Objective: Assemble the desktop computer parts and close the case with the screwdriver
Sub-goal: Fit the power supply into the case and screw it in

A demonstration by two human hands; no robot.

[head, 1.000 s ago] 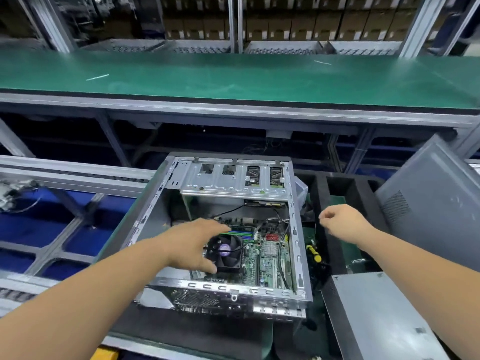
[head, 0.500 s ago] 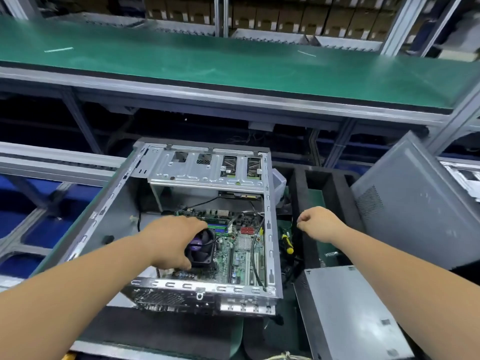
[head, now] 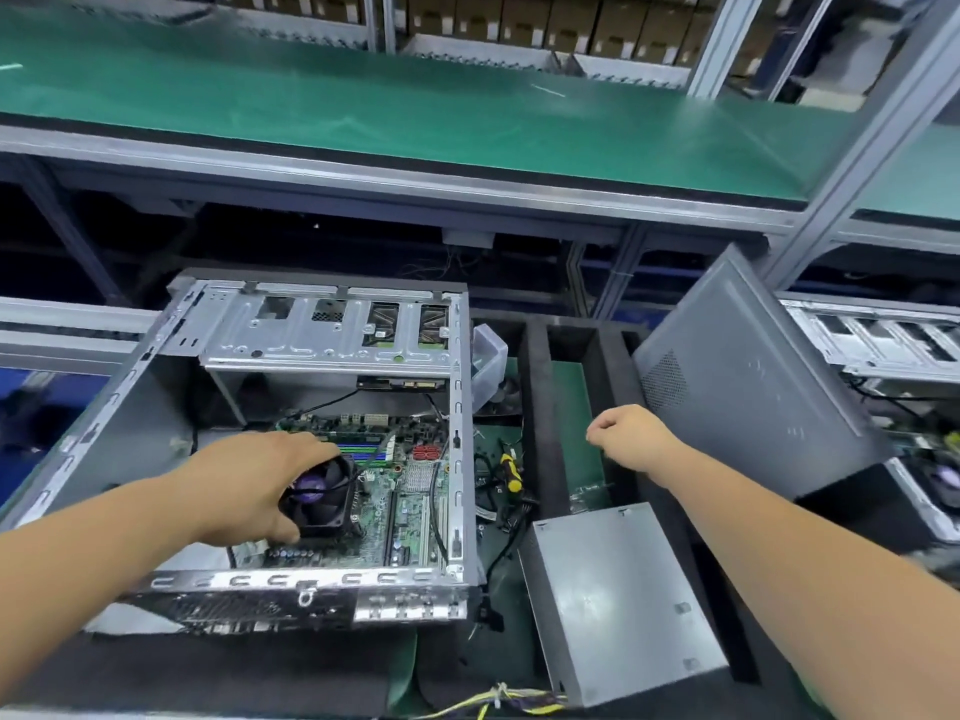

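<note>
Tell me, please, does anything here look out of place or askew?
Mildly. The grey metal side panel leans tilted at the right, off the open silver computer case, and the yellow-and-black screwdriver lies among loose black cables beside the case. No damage shows.

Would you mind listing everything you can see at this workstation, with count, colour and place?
Computer case: one, silver metal, open, centre left on the bench.
Motherboard: one, green, inside the case.
Cooler fan: one, black with a purple hub, on the motherboard.
Screwdriver: one, yellow and black handle, lying just right of the case.
Power supply: one, grey box, lower right of the case.
Side panel: one, grey, leaning upright at right.
Foam tray: one, black, under and between the parts.
Second case: one, silver, far right, partly out of view.
Conveyor shelf: one, green, above.
Left hand: grips the cooler fan.
Right hand: loosely curled, holds nothing, above the foam tray.
</note>
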